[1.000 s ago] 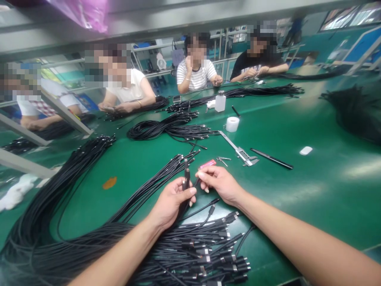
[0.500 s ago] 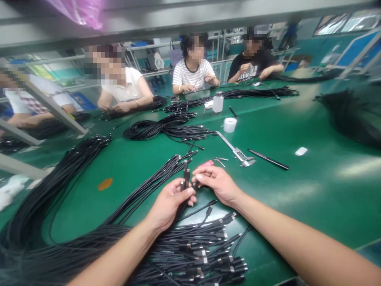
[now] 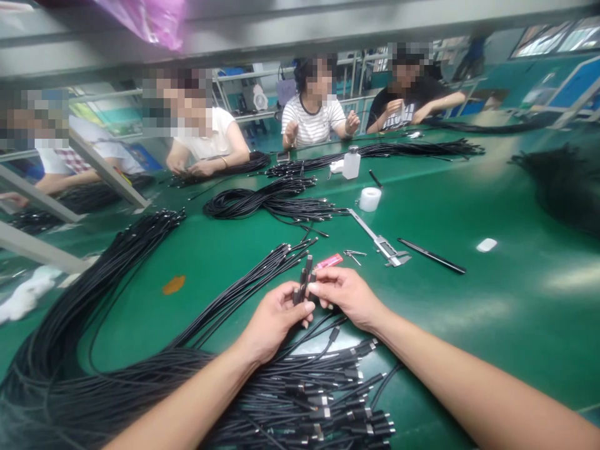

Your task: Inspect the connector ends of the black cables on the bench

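My left hand (image 3: 281,317) is closed around several black cable connectors (image 3: 304,281), their ends pointing up between thumb and fingers. Right beside it, my right hand (image 3: 344,294) pinches one black connector at the bunch. Below my hands lies a large pile of black cables (image 3: 323,400) with metal-tipped plugs, which curves away to the left. A smaller bundle of cables (image 3: 244,284) runs diagonally behind my left hand. Just beyond my fingers are a red-pink item (image 3: 329,262) and small metal pieces (image 3: 355,255).
On the green table (image 3: 525,325) lie a caliper (image 3: 382,245), a black pen-like tool (image 3: 431,255), a white roll (image 3: 370,199), a white bottle (image 3: 351,164) and a looped cable bundle (image 3: 229,203). Several people sit across the table. A metal beam (image 3: 281,37) crosses overhead.
My right hand has come closer to the connectors in my left hand. The whole view has shifted slightly. Across the table, the person in stripes has raised both hands.
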Tool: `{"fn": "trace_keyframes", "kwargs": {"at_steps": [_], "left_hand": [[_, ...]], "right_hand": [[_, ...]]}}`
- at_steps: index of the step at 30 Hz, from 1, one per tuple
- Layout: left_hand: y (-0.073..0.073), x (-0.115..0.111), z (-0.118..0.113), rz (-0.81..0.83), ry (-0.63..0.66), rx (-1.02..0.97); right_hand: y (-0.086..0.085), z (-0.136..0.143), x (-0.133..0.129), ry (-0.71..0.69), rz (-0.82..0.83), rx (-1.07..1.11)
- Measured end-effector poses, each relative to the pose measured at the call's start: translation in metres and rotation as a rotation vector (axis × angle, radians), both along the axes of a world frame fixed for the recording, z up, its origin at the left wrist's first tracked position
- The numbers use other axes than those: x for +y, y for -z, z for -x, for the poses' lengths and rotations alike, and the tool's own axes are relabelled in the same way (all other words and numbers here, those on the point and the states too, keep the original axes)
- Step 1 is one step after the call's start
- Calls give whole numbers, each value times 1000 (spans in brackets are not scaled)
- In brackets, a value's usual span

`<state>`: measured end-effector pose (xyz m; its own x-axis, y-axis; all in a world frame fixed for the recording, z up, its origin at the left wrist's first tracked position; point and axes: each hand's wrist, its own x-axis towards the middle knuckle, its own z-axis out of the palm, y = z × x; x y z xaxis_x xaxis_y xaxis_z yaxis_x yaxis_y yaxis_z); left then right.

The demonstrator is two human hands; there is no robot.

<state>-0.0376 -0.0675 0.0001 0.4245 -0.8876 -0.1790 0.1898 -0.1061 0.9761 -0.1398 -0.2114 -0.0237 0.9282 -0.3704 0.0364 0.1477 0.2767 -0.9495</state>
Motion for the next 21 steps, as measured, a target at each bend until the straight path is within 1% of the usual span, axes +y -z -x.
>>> {"fn": "trace_keyframes", "kwargs": {"at_steps": [5,11,14,17,21], "left_hand": [[-1,0,0,3,-14,6],[-3,0,1,-17,6,7],[-4,0,2,-42,9,-1],[-4,1,4,-82,39,-26],[-3,3,5,-120,73,-36]], "right_hand": [[-1,0,0,14,-32,1],[-1,0,3,24,-43,19],[-1,0,2,53,-73,-19],[-2,0,-1,99,-83,-56],[-3,1,-6,124,-45,-84]]}}
